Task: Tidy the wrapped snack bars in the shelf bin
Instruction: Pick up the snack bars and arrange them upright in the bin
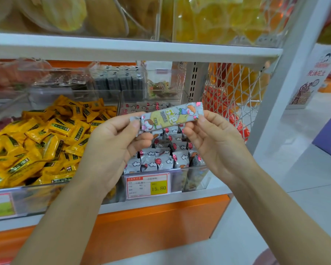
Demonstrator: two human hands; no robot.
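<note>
Right now, from the head view, one wrapped snack bar (170, 117) is out of the clear shelf bin (191, 168) and held in the air just above it, lying crosswise with its three o'clock end tipped a little higher. The left hand (118, 142) pinches the crimped end at nine o'clock between thumb and fingers; the right hand (214, 138) pinches the other end the same way. Below, the remaining bars (161, 161) stand on end in fairly neat rows along the front, though a few under the hands look slumped and crooked. At nine o'clock of the bin sits a heap of yellow packets (46, 138), and a price label (147, 185) hangs at six o'clock. I'd judge the tidying partway done: this bar has yet to go in, and the middle needs straightening.
</note>
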